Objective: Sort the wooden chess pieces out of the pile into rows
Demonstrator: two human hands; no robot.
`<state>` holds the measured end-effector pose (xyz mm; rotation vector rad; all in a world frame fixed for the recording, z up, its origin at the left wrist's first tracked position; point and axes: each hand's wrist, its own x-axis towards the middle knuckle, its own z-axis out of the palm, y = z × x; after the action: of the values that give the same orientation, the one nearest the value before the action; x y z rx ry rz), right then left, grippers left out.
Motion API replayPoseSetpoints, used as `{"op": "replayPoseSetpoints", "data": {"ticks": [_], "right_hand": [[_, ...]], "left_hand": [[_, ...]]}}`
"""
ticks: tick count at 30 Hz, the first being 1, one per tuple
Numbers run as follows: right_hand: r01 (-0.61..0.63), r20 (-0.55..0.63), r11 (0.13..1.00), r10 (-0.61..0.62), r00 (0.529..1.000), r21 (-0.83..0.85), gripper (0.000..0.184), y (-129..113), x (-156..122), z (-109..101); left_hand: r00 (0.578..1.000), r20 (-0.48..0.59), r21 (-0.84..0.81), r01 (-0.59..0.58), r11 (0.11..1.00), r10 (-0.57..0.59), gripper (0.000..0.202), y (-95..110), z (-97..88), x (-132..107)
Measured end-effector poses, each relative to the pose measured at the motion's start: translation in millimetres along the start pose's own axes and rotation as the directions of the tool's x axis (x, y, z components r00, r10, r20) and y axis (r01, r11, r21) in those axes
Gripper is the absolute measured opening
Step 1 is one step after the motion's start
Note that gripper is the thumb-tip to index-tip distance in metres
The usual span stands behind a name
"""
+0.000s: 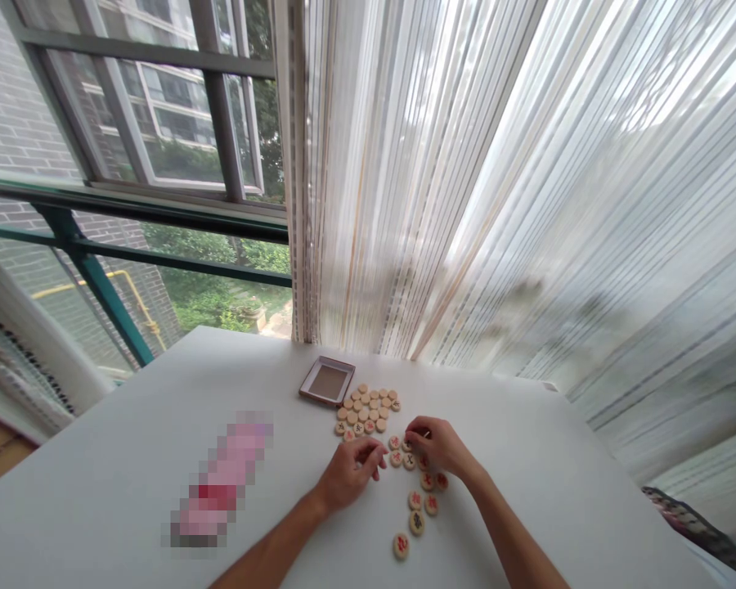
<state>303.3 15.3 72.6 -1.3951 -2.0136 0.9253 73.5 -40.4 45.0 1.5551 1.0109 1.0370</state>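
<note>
Round wooden Chinese chess pieces with red or black characters lie face up on the white table. My right hand [440, 446] is palm down with its fingers curled, its fingertips at a chess piece [407, 444] in a small group. Just left of that group, my left hand [352, 473] hovers with loosely bent fingers, thumb and fingertips apart, and nothing visible in it. Nearest to it are two red-marked pieces [396, 458]. More pieces trail toward me, ending with a red one [401, 546]. Part of the group is hidden under my right hand.
A cluster of mostly blank-side-up pieces [365, 400] sits beyond my left hand. Behind it is a shallow square box lid or tray [307, 388]. A blurred-out pink object [230, 466] lies on the left. Striped curtains [398, 204] hang along the far edge of the table [123, 466].
</note>
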Motion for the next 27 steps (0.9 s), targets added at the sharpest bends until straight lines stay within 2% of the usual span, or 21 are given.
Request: {"op": "replayPoseSetpoints", "data": {"ticks": [2,4,7,9,13,16,27], "right_hand": [[0.003,-0.005,1.0,-0.003,1.0,0.008,0.019,2,-1,0],[0.007,-0.005,1.0,-0.007,1.0,0.016,0.018,5,-1,0],[-0.005,-0.002,1.0,0.005,1.0,0.03,0.018,9,0,1],[-0.012,-0.002,0.999,0.012,1.0,0.033,0.018,10,0,2],[0.001,-0.02,0.999,0.0,1.0,0.04,0.017,11,0,2],[0.008,-0.028,0.999,-0.007,1.0,0.042,0.017,9,-1,2],[0.011,-0.066,0.998,-0.007,0.998,0.063,0.018,17,-8,-4]], "left_hand": [[0.997,-0.06,0.147,-0.048,0.988,0.058,0.034,1,-5.0,0],[0.987,-0.055,0.299,-0.127,0.946,0.149,0.028,0,-7.8,-1],[0.951,0.063,0.467,-0.296,0.834,0.302,0.03,-5,-6.0,-2],[0.932,0.124,0.548,-0.35,0.76,0.34,0.038,-9,-2.7,-3],[0.933,0.197,0.664,-0.354,0.658,0.302,0.054,-12,2.0,-3],[0.934,0.229,0.706,-0.353,0.614,0.273,0.061,-11,3.2,-3],[0.945,0.222,0.738,-0.323,0.592,0.24,0.063,-6,6.5,-4]]}}
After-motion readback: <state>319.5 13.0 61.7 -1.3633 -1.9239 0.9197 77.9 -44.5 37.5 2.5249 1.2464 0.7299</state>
